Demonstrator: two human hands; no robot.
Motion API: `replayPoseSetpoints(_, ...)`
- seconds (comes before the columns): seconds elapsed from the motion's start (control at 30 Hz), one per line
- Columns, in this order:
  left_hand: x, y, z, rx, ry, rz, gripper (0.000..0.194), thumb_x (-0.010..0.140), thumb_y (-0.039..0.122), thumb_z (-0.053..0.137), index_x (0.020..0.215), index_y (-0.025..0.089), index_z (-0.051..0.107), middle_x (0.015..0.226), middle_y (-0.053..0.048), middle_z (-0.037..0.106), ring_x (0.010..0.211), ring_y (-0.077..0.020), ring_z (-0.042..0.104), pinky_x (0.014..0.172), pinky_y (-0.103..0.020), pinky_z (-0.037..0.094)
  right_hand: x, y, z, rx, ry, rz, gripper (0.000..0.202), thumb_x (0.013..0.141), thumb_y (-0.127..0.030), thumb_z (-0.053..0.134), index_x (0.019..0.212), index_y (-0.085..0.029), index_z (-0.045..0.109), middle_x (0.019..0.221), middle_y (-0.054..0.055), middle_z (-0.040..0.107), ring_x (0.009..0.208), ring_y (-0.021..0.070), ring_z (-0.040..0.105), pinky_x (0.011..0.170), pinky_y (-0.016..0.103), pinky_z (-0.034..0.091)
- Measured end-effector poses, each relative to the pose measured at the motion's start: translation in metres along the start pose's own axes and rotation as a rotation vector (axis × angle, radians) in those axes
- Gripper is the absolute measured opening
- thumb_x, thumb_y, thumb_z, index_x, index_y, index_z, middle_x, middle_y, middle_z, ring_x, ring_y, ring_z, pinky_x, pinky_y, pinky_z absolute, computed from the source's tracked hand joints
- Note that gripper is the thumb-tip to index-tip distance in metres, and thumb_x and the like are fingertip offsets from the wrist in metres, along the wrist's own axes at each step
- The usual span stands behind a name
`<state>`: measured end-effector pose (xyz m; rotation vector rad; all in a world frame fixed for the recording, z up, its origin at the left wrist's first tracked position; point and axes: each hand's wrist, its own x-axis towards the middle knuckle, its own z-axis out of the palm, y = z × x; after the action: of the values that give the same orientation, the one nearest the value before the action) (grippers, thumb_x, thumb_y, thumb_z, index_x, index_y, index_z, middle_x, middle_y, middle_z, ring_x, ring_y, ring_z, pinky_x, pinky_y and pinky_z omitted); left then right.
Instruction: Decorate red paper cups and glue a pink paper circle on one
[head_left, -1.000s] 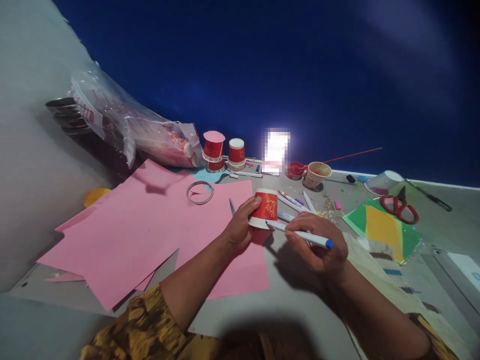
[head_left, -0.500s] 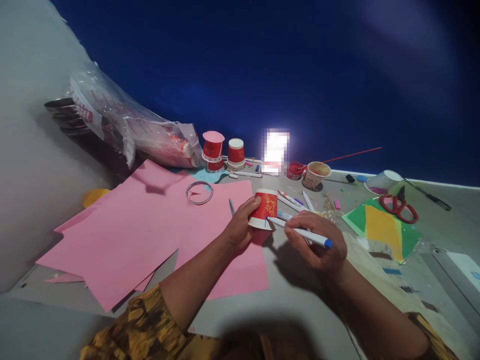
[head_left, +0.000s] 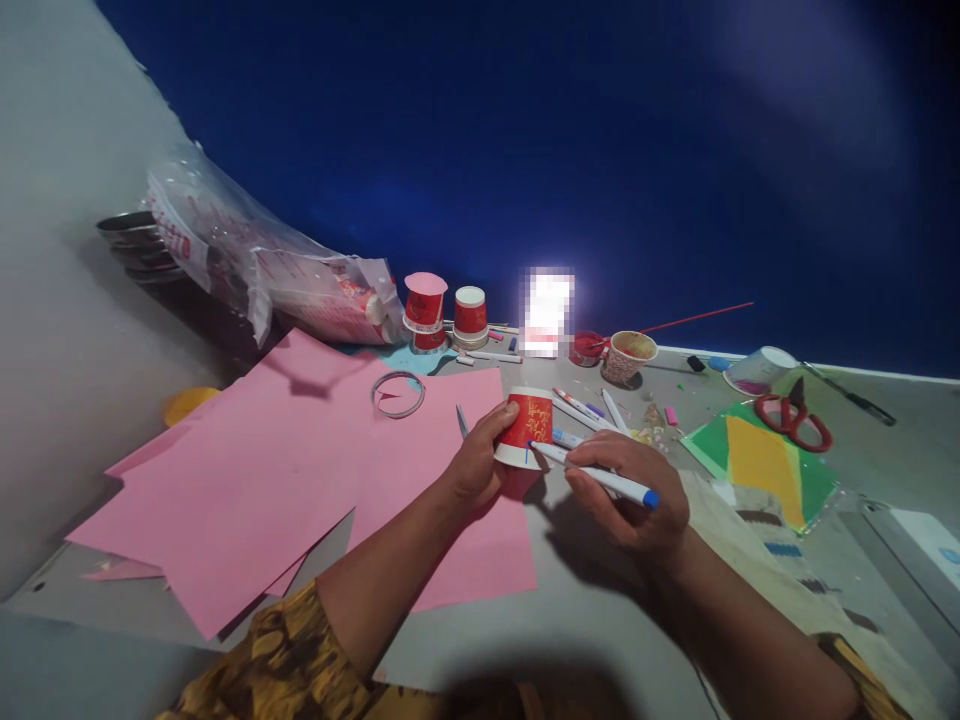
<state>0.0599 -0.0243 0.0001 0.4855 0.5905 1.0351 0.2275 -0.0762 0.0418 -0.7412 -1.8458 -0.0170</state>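
Cup [head_left: 527, 420], red with a white band, is held above the table [head_left: 442, 635], in front of the person, its wider end towards them. The left hand [head_left: 480, 458] grips it by one side, thumb on the near wall; the other fingers are largely hidden behind it. The right hand [head_left: 636, 490] pinches a white marker [head_left: 621, 485] between thumb and fingers, blue end pointing back, its tip at the cup's wall, seemingly touching near the edge of the red print.

As for progress, one short blue line [head_left: 527, 455] is already on the white band, just below the tip. No other blue stroke shows on the visible side; the far side is hidden, so I cannot tell whether it bears marks. Judging by this single line, the marking looks to be at an early stage, but how much is left cannot be told.

Near the bag [head_left: 322, 295], a stack [head_left: 425, 305] of cups carries a pink disc [head_left: 426, 284] on top. Pink paper [head_left: 247, 490] lies to the left, and scissors [head_left: 793, 417] rest well apart on the right.
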Motion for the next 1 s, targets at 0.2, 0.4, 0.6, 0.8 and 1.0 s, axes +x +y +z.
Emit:
replayPoseSetpoints(0.2,0.0007,0.0002,0.0007,-0.022,0.010,-0.022,0.034,0.087,0.038,0.075,0.110,0.013,0.071,0.095,-0.009,0.076,0.083,-0.0211,0.074,0.082,-0.033,0.060,0.0004,0.0001,-0.0002,-0.046,0.053,0.036,0.015,0.089,-0.012,0.068,0.098,-0.023,0.070,0.075,0.003,0.077,0.062,0.0197,0.073,0.060,0.032,0.059)
replayPoseSetpoints(0.4,0.0012,0.0008,0.0023,-0.031,0.037,-0.018,0.031,0.088,0.037,0.073,0.106,0.012,0.072,0.092,-0.009,0.076,0.082,-0.0213,0.073,0.081,-0.033,0.061,-0.0003,-0.0027,-0.0006,-0.070,0.059,0.000,0.019,0.089,-0.011,0.068,0.102,-0.024,0.069,0.075,0.002,0.077,0.062,0.0201,0.073,0.060,0.033,0.059)
replayPoseSetpoints(0.6,-0.0001,0.0013,0.0032,-0.036,0.047,-0.021,0.034,0.088,0.040,0.075,0.107,0.012,0.073,0.095,-0.011,0.078,0.085,-0.0236,0.076,0.085,-0.035,0.061,-0.0015,-0.0046,0.0014,-0.007,-0.033,-0.039,0.019,0.089,-0.009,0.067,0.102,-0.021,0.070,0.075,0.004,0.077,0.063,0.0201,0.072,0.061,0.034,0.058)
replayPoseSetpoints(0.8,-0.0011,0.0015,0.0038,-0.022,0.032,-0.027,0.041,0.086,0.043,0.080,0.110,0.012,0.073,0.098,-0.011,0.079,0.083,-0.0225,0.076,0.084,-0.033,0.061,0.0008,-0.0047,0.0009,0.032,-0.054,-0.042,0.017,0.090,-0.008,0.067,0.102,-0.020,0.069,0.074,0.005,0.076,0.063,0.0199,0.070,0.059,0.034,0.055)
replayPoseSetpoints(1.0,-0.0003,0.0005,0.0020,-0.014,0.021,-0.029,0.042,0.086,0.043,0.081,0.112,0.012,0.072,0.099,-0.011,0.079,0.084,-0.0232,0.077,0.084,-0.033,0.061,-0.0021,-0.0038,0.0015,0.038,-0.060,-0.040,0.020,0.089,-0.006,0.069,0.103,-0.020,0.069,0.078,0.005,0.077,0.064,0.0199,0.070,0.062,0.034,0.055)
